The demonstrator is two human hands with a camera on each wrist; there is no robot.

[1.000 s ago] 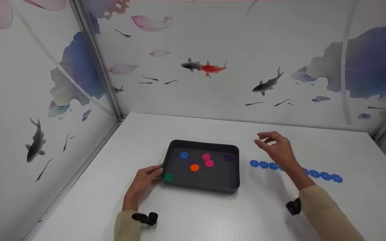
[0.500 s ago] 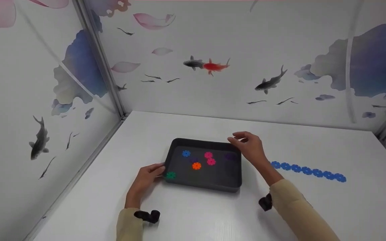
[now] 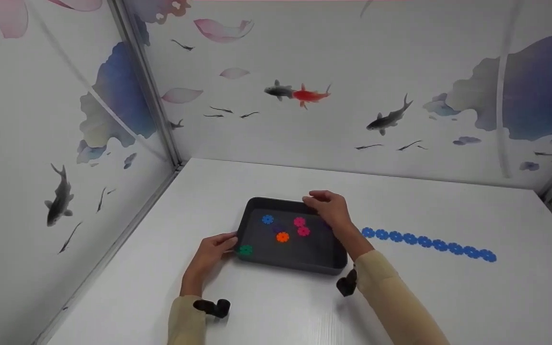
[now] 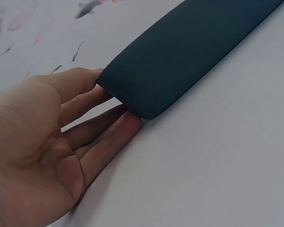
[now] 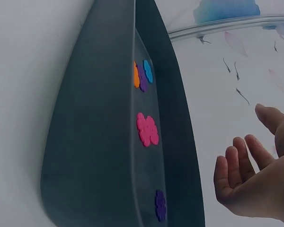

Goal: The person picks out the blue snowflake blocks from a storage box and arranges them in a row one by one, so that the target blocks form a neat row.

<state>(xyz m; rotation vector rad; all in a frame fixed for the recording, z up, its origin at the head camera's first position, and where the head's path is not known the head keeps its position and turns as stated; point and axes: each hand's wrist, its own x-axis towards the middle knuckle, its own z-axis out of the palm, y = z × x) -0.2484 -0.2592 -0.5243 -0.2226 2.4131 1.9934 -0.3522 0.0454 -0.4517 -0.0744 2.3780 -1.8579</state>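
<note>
My left hand (image 3: 212, 254) holds the left side of a dark grey rectangular tray (image 3: 300, 264), with the thumb near the rim and the other fingers lower down, as the left wrist view shows. Over the tray's far right part hovers my right hand (image 3: 332, 209). Its fingers are loosely bent and nothing shows between them in the right wrist view. Inside the tray lie flower-shaped plastic discs: a blue disc (image 3: 268, 219), an orange disc (image 3: 282, 237), a green disc (image 3: 246, 249), two pink discs (image 5: 147, 129) and purple discs (image 5: 160, 205).
A slightly slanting row of several blue flower-shaped discs (image 3: 425, 241) lies on the white table (image 3: 276, 316), right of the tray. Printed walls (image 3: 314, 139) with fish and petals stand behind and at the left.
My right hand has moved left, from above the blue row to above the tray, so the whole row now shows. My left hand stays at the tray's side.
</note>
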